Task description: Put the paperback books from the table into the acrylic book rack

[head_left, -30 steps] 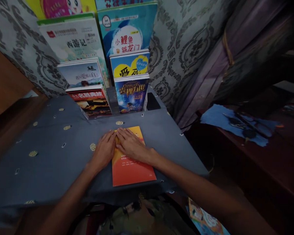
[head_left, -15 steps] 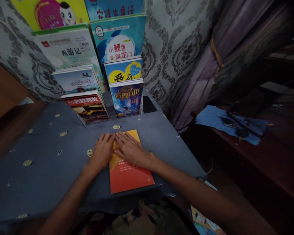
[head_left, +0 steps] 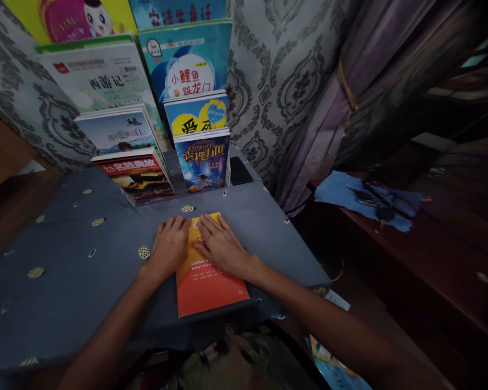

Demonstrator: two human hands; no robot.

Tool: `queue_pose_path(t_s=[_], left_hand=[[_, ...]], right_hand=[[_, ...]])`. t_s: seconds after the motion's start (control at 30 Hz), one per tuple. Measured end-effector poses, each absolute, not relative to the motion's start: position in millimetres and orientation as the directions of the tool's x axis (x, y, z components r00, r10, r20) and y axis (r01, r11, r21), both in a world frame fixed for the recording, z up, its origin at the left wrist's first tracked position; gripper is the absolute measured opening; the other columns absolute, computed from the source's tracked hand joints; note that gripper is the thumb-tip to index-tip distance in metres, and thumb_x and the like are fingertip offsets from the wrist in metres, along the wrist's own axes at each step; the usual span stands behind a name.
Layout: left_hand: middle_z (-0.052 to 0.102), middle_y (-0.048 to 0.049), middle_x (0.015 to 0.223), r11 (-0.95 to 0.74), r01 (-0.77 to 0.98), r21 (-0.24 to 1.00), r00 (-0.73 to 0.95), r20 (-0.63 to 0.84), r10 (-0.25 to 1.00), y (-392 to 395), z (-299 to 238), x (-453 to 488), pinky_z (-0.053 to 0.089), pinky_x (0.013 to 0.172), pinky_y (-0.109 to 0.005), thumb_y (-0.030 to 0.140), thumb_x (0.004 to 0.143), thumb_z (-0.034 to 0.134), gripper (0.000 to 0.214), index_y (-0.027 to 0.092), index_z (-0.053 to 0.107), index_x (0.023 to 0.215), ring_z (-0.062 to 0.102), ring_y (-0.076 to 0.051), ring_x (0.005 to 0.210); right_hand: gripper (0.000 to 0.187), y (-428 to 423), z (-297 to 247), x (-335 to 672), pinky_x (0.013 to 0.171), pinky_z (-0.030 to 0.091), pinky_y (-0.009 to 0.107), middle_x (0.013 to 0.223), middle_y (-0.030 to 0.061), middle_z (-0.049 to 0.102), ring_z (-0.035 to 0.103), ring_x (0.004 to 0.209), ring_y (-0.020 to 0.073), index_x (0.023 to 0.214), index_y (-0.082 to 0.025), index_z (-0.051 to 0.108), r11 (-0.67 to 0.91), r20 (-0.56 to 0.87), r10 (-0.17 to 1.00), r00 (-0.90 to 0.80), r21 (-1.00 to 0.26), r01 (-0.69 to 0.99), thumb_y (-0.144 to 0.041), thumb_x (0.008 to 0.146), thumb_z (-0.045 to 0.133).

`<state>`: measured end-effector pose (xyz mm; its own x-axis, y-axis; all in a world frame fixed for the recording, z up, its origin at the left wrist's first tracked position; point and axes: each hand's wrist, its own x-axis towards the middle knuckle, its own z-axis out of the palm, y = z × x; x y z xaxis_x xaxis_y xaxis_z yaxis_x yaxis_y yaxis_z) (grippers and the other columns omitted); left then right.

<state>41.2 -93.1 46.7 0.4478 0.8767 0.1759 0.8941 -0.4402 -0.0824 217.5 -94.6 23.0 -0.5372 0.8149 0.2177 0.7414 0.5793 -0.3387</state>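
Note:
An orange and yellow book (head_left: 211,295) lies closed and flat near the front edge of the table. My left hand (head_left: 171,244) rests along its upper left edge, fingers stretched forward and partly on the tablecloth. Flat on the cover is my right hand (head_left: 222,246), its fingers extended toward the top of the book and the thumb apart. Neither hand grips the book. Part of the cover is hidden beneath the hands.
Behind the book, several children's books (head_left: 201,162) stand in a tiered clear rack. A black phone (head_left: 239,170) lies beside it. The table wears a dark grey cloth (head_left: 117,271). To the right, a blue cloth (head_left: 329,189) with small tools lies on a dark red bench (head_left: 431,254).
My right hand has slid slightly right across the cover, widening the gap between the hands and showing more of the book's top. The whole view has shifted a little.

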Motion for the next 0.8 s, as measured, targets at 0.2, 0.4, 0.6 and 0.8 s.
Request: queue_pose_path(t_s=[0.2,0.4,0.6,0.8], left_hand=[[0.063,-0.0119,0.110,-0.479,0.877,-0.047,0.479,0.179,0.859,-84,45,49,0.046,0.086,-0.041,0.013,0.092,0.044,0.038,0.019,0.061,0.125,0.055,-0.028,0.101],[0.064,-0.0119,0.111,-0.476,0.874,-0.093,0.485,0.157,0.860,-82,48,48,0.049,0.084,-0.040,0.013,0.093,0.046,0.037,0.018,0.061,0.126,0.057,-0.027,0.101],[0.066,-0.0126,0.120,-0.519,0.855,0.008,0.513,0.140,0.847,-73,45,55,0.051,0.090,-0.043,0.009,0.093,0.043,0.042,0.018,0.061,0.129,0.060,-0.029,0.111],[0.059,-0.0097,0.145,-0.730,0.666,0.152,0.705,0.190,0.683,-75,33,60,0.037,0.113,-0.050,0.006,0.088,0.044,0.053,0.021,0.056,0.137,0.049,-0.024,0.138]], right_hand=[[0.054,-92,19,220,0.123,0.024,0.057,0.153,0.0209,0.048,0.037,0.148,0.0300,0.149,-0.010,0.045,0.584,0.265,0.812,-0.520,-0.369,0.723,-0.038,0.102,0.043],[0.044,-83,16,245,0.121,0.026,0.058,0.150,0.0193,0.051,0.042,0.145,0.0284,0.141,-0.012,0.055,0.516,0.266,0.857,-0.442,-0.434,0.738,-0.029,0.101,0.046],[0.041,-55,8,282,0.117,0.040,0.046,0.143,0.0113,0.061,0.051,0.139,0.0204,0.138,-0.018,0.059,0.569,0.309,0.792,-0.527,-0.687,0.452,-0.026,0.103,0.039],[0.045,-54,6,306,0.123,0.031,0.048,0.155,0.0084,0.048,0.037,0.148,0.0188,0.147,-0.020,0.049,0.678,0.307,0.665,-0.681,-0.629,0.379,-0.025,0.104,0.038]])
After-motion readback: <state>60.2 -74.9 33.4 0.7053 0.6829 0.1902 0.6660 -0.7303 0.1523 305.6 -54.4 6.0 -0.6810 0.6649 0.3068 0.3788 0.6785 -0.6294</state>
